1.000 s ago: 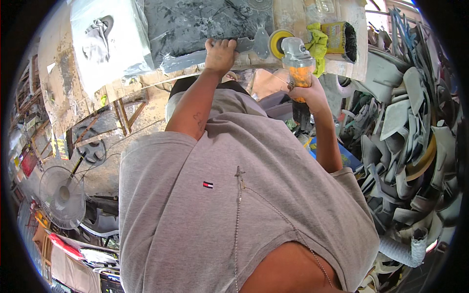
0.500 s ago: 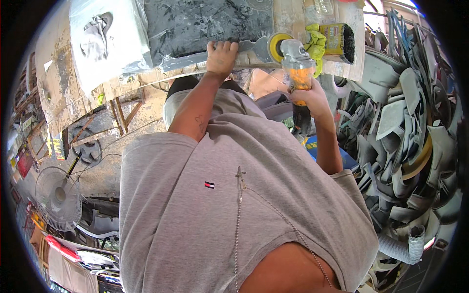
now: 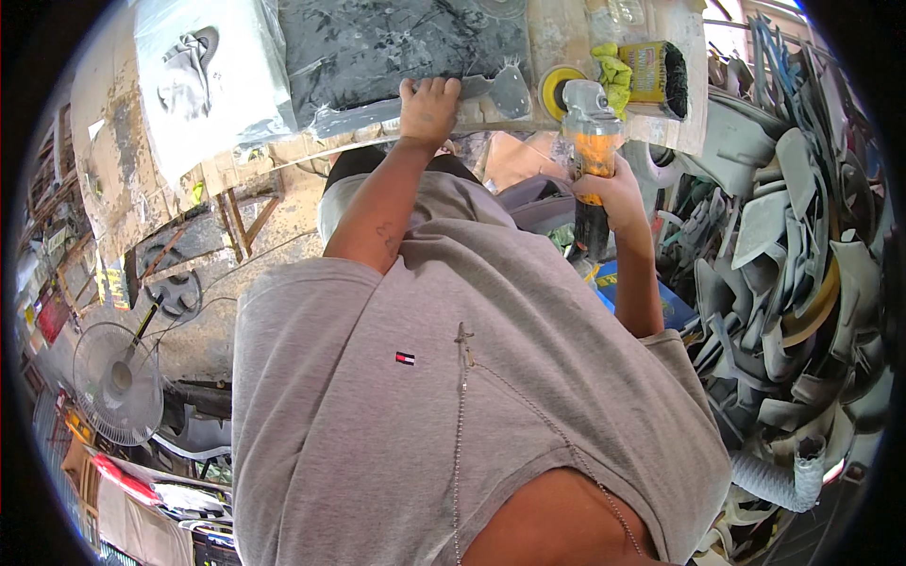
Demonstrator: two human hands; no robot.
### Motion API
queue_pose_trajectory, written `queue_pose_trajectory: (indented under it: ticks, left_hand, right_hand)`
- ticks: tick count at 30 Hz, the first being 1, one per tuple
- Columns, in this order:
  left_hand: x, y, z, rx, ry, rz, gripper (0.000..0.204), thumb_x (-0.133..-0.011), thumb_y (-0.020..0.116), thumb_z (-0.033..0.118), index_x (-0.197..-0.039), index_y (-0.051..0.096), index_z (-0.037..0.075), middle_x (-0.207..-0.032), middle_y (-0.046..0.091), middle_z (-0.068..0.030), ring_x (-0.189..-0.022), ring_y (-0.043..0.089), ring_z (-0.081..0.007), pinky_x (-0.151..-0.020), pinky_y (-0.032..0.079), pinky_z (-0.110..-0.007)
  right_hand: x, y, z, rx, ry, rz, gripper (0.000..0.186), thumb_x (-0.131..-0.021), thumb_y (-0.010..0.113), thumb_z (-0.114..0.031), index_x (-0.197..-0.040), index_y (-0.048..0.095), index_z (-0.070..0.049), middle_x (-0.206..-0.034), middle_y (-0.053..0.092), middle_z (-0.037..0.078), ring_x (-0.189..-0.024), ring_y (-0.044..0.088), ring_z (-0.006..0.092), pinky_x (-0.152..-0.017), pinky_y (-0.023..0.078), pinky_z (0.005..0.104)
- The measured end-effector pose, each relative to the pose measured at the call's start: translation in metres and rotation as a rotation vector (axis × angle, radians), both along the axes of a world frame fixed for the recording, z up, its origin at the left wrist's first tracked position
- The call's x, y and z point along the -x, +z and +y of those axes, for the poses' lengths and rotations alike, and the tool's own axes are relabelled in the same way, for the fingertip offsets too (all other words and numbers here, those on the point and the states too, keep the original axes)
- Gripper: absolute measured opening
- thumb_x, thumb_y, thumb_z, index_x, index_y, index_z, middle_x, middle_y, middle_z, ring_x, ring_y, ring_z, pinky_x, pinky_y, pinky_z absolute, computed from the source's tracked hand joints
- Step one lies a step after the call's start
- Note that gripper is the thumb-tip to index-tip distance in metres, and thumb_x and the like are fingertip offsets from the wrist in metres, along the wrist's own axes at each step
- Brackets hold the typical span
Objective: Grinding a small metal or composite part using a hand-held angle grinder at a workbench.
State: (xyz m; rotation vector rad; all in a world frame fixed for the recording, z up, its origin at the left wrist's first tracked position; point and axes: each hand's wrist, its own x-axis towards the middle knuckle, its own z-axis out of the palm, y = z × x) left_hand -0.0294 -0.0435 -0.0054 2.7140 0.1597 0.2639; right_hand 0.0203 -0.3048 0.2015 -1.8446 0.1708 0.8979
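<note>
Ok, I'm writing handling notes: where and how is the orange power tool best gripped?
The power tool is probably best held around its lower orange part, from the right, as the right hand does: its long body runs toward the person, while the yellow disc juts left at the far end, a side to avoid.

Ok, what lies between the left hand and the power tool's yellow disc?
In the head view, the grey part's flared end lies between the left hand and the yellow disc, with a narrow strip of brown tabletop just before the disc.
</note>
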Motion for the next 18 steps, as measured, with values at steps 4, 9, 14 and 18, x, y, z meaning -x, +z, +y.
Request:
queue_pose_trajectory:
  ticks: [4, 9, 14, 18]
  left_hand:
    - [-0.001, 0.001, -0.001, -0.012, 0.013, -0.054, 0.019, -0.084, 0.066, 0.023, -0.098, 0.055, 0.016, -0.091, 0.062, -0.0016, -0.097, 0.062, -0.0222, -0.097, 0.036, -0.054]
    - [-0.002, 0.002, 0.001, -0.029, 0.000, -0.035, 0.021, -0.084, 0.067, 0.024, -0.098, 0.055, 0.016, -0.092, 0.062, -0.0014, -0.097, 0.062, -0.0224, -0.097, 0.035, -0.054]
    - [-0.001, 0.002, 0.003, -0.037, 0.015, -0.005, 0.021, -0.084, 0.068, 0.025, -0.098, 0.055, 0.016, -0.091, 0.062, -0.0012, -0.097, 0.062, -0.0221, -0.097, 0.035, -0.055]
    - [-0.005, 0.003, 0.003, -0.026, -0.006, -0.006, 0.021, -0.085, 0.067, 0.026, -0.099, 0.055, 0.016, -0.092, 0.062, -0.0014, -0.098, 0.062, -0.0222, -0.097, 0.035, -0.055]
  right_hand:
    - [0.006, -0.006, -0.005, -0.001, 0.017, -0.017, 0.036, -0.067, 0.070, 0.004, -0.102, 0.062, 0.001, -0.087, 0.065, 0.003, -0.078, 0.062, 0.0134, -0.072, 0.049, 0.0275]
    - [0.008, -0.007, 0.000, -0.021, 0.044, -0.035, 0.035, -0.066, 0.069, 0.004, -0.099, 0.062, 0.001, -0.086, 0.064, 0.003, -0.077, 0.061, 0.0131, -0.070, 0.049, 0.0275]
    - [0.008, -0.008, 0.005, -0.037, 0.072, -0.007, 0.035, -0.065, 0.069, 0.004, -0.099, 0.061, 0.001, -0.085, 0.063, 0.003, -0.075, 0.060, 0.0135, -0.069, 0.049, 0.0283]
    - [0.015, -0.006, -0.004, -0.031, 0.031, 0.043, 0.036, -0.065, 0.069, 0.004, -0.100, 0.061, 0.000, -0.085, 0.063, 0.003, -0.075, 0.061, 0.0141, -0.069, 0.049, 0.0287]
